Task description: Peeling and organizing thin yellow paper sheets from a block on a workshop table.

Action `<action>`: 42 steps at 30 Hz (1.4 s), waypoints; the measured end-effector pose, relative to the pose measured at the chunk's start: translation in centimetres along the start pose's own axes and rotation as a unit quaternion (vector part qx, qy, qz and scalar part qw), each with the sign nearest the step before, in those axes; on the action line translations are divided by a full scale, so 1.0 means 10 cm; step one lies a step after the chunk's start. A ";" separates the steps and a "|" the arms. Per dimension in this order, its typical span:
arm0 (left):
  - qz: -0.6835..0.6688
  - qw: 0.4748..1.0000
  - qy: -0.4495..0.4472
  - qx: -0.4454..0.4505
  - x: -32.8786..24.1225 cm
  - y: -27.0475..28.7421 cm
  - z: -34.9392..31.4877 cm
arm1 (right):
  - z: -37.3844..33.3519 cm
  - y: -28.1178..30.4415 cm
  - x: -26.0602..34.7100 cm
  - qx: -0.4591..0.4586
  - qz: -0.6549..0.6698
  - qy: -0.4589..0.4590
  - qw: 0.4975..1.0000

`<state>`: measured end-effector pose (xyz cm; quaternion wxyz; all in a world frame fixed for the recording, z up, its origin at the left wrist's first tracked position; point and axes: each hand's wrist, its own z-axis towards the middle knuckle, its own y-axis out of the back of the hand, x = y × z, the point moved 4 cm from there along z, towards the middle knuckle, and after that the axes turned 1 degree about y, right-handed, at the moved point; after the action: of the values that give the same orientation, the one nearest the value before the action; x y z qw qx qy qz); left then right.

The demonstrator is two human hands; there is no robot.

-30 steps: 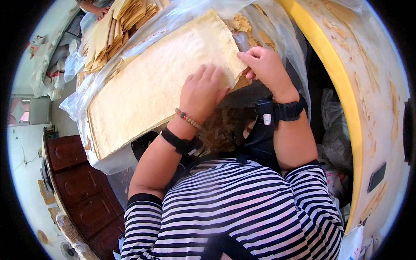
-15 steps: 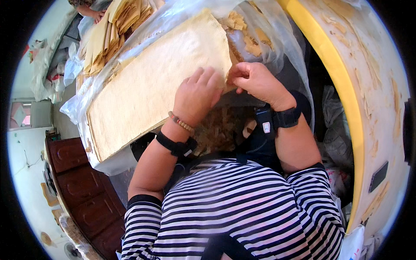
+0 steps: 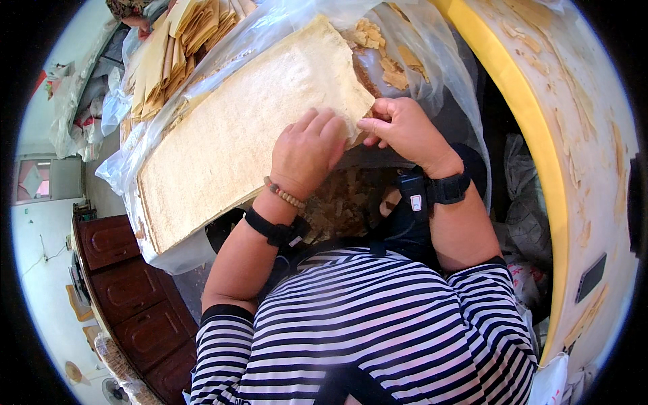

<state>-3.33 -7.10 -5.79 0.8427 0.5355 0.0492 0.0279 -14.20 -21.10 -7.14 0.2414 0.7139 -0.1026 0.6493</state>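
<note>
Head view: a pale tan sheet point(image 3: 250, 128) lies on top of a layered stack on the plastic-covered table, its long side running beside the table's near edge and its left end close to the near left corner. The right hand point(image 3: 410, 135) is narrowed to a pinch, thumb and forefinger closed on the ragged near corner at the sheet's right end. The left hand point(image 3: 305, 150) is spread palm down over the near edge, fingers together and slightly bent; how hard it presses, I cannot tell.

The step in hand looks like working that corner free of the layers below. To do it well, I would keep the left fingers flat and close to the pinch, so the pull stays short and the rest lies still. The sheet looks thin and brittle along its frayed right edge, so a low, slow peel with the pads should suit it better than an upward tug. Broken flakes point(image 3: 393, 73) lie on the clear plastic point(image 3: 439, 84) toward the table's far right corner, a hint that this material tears easily.
</note>
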 end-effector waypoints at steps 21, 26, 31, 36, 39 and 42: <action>-0.533 0.737 0.395 -0.133 0.44 -0.03 -0.03 | 0.02 0.00 -0.11 -0.051 0.062 -0.140 0.987; -0.456 0.791 0.408 -0.005 0.41 -0.22 0.05 | 0.15 -0.10 -0.17 -0.088 -0.112 -0.028 0.989; -0.379 0.845 0.374 0.046 0.57 -0.18 0.22 | 0.16 -0.07 -0.27 -0.109 -0.105 0.007 0.988; -0.555 0.688 0.447 -0.136 0.86 0.43 -0.02 | 0.07 -0.02 -0.26 -0.079 -0.059 -0.140 0.985; -0.530 0.711 0.437 -0.151 0.92 0.43 -0.23 | -0.07 -0.08 0.29 -0.255 -0.316 0.029 0.913; -0.474 0.759 0.429 -0.128 0.78 0.32 -0.17 | -0.08 -0.28 0.87 -0.320 -0.336 0.309 0.830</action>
<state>4.22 -3.46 -4.04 0.6996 0.2635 0.6488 -0.1422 -12.43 -16.88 0.80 0.6785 0.3490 0.0219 0.6461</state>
